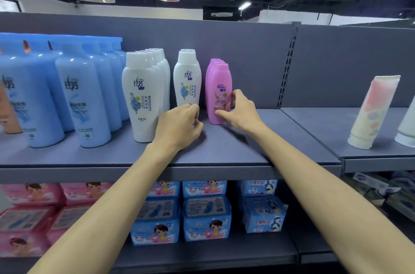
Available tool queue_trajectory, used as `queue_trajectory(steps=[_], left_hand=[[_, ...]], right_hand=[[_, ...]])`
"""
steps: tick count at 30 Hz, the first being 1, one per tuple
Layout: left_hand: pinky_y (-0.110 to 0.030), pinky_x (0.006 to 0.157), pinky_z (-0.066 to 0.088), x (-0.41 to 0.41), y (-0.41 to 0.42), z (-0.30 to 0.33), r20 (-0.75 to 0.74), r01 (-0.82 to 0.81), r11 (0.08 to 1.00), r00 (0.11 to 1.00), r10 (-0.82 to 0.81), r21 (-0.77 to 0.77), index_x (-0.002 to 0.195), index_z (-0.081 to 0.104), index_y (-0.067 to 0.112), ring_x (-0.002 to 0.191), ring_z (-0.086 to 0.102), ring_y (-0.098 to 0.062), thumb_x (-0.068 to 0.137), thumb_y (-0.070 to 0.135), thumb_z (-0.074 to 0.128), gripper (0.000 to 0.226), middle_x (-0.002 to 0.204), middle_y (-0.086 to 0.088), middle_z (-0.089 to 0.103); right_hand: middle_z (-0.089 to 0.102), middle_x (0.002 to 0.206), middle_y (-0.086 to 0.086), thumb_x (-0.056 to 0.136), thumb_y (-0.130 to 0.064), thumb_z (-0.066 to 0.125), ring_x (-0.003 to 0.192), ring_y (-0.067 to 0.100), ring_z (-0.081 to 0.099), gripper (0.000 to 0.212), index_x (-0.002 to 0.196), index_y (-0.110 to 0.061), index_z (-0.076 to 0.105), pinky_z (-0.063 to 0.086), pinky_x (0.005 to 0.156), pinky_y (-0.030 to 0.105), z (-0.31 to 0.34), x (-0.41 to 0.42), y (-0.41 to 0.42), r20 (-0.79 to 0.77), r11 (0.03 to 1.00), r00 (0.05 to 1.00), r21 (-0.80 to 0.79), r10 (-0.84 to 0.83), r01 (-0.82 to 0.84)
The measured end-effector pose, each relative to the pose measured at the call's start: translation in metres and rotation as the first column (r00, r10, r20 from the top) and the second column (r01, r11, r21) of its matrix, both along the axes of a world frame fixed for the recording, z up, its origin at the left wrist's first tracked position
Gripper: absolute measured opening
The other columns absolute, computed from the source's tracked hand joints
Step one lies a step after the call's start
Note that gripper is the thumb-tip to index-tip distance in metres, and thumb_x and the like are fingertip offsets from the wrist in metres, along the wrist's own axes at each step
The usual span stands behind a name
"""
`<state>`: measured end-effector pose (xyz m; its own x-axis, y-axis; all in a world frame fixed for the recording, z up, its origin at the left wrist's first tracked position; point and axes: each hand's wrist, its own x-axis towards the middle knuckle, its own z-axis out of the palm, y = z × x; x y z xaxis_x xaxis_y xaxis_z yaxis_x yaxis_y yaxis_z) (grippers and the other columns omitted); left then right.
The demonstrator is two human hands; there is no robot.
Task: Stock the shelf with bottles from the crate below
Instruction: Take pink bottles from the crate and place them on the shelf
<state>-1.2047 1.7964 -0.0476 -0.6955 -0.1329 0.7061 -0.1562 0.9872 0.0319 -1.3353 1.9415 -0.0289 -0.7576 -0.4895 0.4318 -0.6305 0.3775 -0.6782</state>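
The right hand (pixel 241 112) holds the front pink plastic bottle (pixel 219 94), the left hand (pixel 179 125) holds the smaller white bottle (pixel 187 80); best slide both straight, labels forward.

Blue packs (pixel 205 211) on lower shelf

four pink bottles (pixel 219 92), seven white bottles (pixel 141 94), two tubes (pixel 370 112), two hands (pixel 179 125)

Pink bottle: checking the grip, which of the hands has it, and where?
Right hand pinches the front pink bottle at its lower body.
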Motion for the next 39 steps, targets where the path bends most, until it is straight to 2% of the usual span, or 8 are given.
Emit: queue_trajectory(steps=[3, 6, 12, 15, 19, 28, 34, 39], left_hand=[[-0.037, 0.061, 0.051, -0.002, -0.001, 0.000, 0.014, -0.004, 1.000, 1.000, 0.003, 0.020, 0.080, 0.049, 0.020, 0.072, 0.058, -0.023, 0.082, 0.027, 0.054, 0.010, 0.078, 0.004, 0.059], [-0.037, 0.062, 0.050, -0.004, -0.002, -0.001, 0.038, -0.013, 1.000, 0.999, 0.012, 0.019, 0.081, 0.049, 0.020, 0.074, 0.058, -0.024, 0.082, 0.028, 0.053, 0.009, 0.079, 0.004, 0.059], [-0.036, 0.060, 0.048, 0.001, 0.001, 0.002, 0.052, -0.030, 1.000, 0.998, 0.030, 0.002, 0.082, 0.048, 0.019, 0.074, 0.058, -0.024, 0.083, 0.028, 0.052, 0.010, 0.079, 0.004, 0.061], [-0.032, 0.051, 0.039, 0.004, 0.007, 0.004, 0.087, -0.017, 0.992, 0.996, 0.029, -0.129, 0.086, 0.048, 0.015, 0.073, 0.059, -0.026, 0.085, 0.024, 0.049, 0.009, 0.080, 0.001, 0.060], [-0.031, 0.052, 0.028, 0.010, 0.013, 0.012, 0.105, 0.020, 0.969, 0.994, 0.006, -0.248, 0.090, 0.047, 0.016, 0.076, 0.059, -0.029, 0.085, 0.024, 0.049, 0.010, 0.084, -0.001, 0.061], [-0.031, 0.053, 0.029, 0.043, 0.015, 0.023, 0.129, 0.073, 0.968, 0.991, -0.042, -0.239, 0.089, 0.049, 0.014, 0.074, 0.058, -0.028, 0.085, 0.026, 0.050, 0.012, 0.084, -0.001, 0.062], [-0.031, 0.052, 0.028, 0.072, 0.005, 0.023, 0.147, 0.072, 0.970, 0.988, -0.038, -0.231, 0.083, 0.038, 0.017, 0.067, 0.050, -0.028, 0.085, 0.026, 0.050, 0.014, 0.080, -0.001, 0.059], [-0.031, 0.051, 0.027, 0.099, -0.002, 0.019, 0.133, 0.072, 0.946, 0.991, -0.031, -0.316, 0.090, 0.050, 0.013, 0.069, 0.055, -0.030, 0.084, 0.022, 0.049, 0.011, 0.078, -0.003, 0.058]], right_hand=[[0.066, 0.107, 0.002, 0.079, -0.027, 0.080, 0.097, 0.021, 0.064, 0.046, 0.112, -0.011, 0.052, 0.052, 0.084, 0.033, -0.002, -0.001, -0.001, 0.004, 1.000, 1.000, -0.006, -0.010, 0.010], [0.067, 0.108, 0.001, 0.080, -0.029, 0.080, 0.096, 0.020, 0.063, 0.046, 0.113, -0.011, 0.053, 0.048, 0.080, 0.028, -0.001, 0.001, 0.000, 0.008, 1.000, 1.000, 0.003, -0.022, 0.022], [0.064, 0.116, 0.004, 0.082, -0.023, 0.076, 0.097, 0.016, 0.055, 0.051, 0.123, -0.009, 0.049, 0.043, 0.080, 0.026, -0.001, 0.011, 0.013, 0.006, 0.990, 0.998, 0.127, -0.062, 0.060], [0.065, 0.115, 0.005, 0.084, -0.023, 0.074, 0.104, 0.020, 0.060, 0.047, 0.122, -0.009, 0.050, 0.049, 0.086, 0.031, 0.000, 0.021, 0.023, -0.036, 0.987, 0.998, 0.151, -0.056, 0.061], [0.062, 0.114, 0.004, 0.085, -0.024, 0.071, 0.095, 0.022, 0.063, 0.044, 0.122, -0.010, 0.052, 0.050, 0.083, 0.031, 0.009, 0.035, 0.031, -0.129, 0.982, 0.991, 0.181, -0.027, 0.050], [0.063, 0.119, 0.009, 0.086, -0.024, 0.070, 0.098, 0.026, 0.064, 0.045, 0.124, -0.008, 0.054, 0.051, 0.090, 0.036, 0.012, 0.066, 0.022, -0.180, 0.971, 0.982, 0.222, -0.052, 0.092], [0.062, 0.124, 0.008, 0.087, -0.026, 0.067, 0.105, 0.024, 0.061, 0.048, 0.129, -0.008, 0.054, 0.049, 0.095, 0.037, 0.010, 0.092, 0.014, -0.212, 0.957, 0.975, 0.260, -0.072, 0.127], [0.062, 0.121, 0.008, 0.086, -0.026, 0.068, 0.098, 0.025, 0.062, 0.043, 0.123, -0.009, 0.055, 0.052, 0.091, 0.042, 0.010, 0.123, 0.011, -0.227, 0.948, 0.971, 0.282, -0.080, 0.144]])
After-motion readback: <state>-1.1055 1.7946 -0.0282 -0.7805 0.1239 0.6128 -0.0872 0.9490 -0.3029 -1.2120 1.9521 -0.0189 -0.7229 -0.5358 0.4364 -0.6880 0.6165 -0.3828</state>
